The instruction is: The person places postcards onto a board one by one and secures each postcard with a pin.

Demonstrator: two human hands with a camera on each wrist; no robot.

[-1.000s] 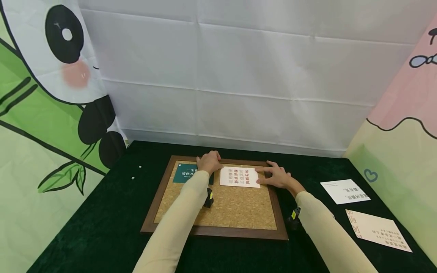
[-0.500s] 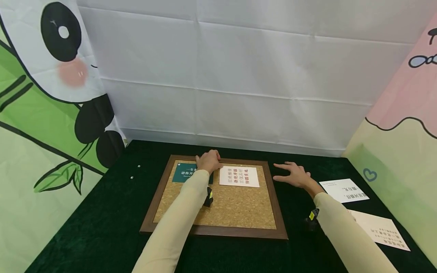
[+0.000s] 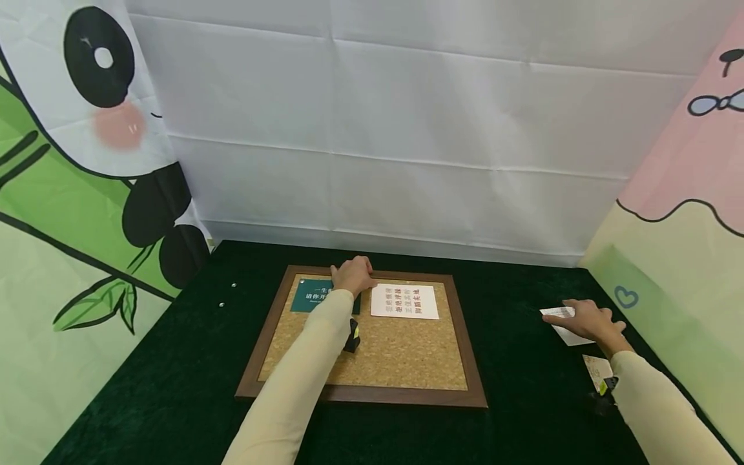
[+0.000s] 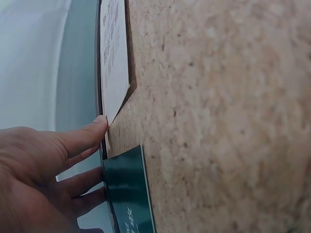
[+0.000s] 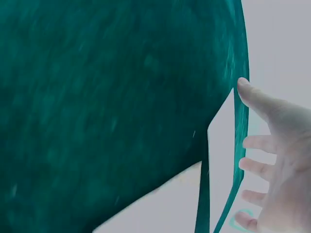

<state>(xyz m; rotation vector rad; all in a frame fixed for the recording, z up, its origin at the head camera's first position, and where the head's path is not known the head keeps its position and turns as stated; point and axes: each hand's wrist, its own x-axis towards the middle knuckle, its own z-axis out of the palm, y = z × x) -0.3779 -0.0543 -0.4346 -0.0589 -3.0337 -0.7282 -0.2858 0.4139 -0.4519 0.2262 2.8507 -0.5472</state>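
A cork board [image 3: 407, 355] with a brown frame lies on the dark green cloth. On its upper part are a green card [image 3: 310, 295] and a white card [image 3: 405, 301] with printed characters. My left hand [image 3: 351, 278] rests at the board's top edge between these cards. In the left wrist view, its thumb touches a corner of the white card [image 4: 114, 58], and the other fingers lie near the green card [image 4: 127, 187]. At the right, my right hand [image 3: 589, 321] hovers over another white card [image 3: 572, 337], fingers spread in the right wrist view; contact is unclear.
A cream card [image 3: 595, 370] lies below the right-hand white card, partly covered by my right wrist. Two small shiny tacks [image 3: 234, 285] sit on the cloth left of the board. A white fabric backdrop [image 3: 407, 161] rises behind the table.
My right hand has left the white card on the board and travelled right to the loose white card. My left hand has stayed at the board's top edge.
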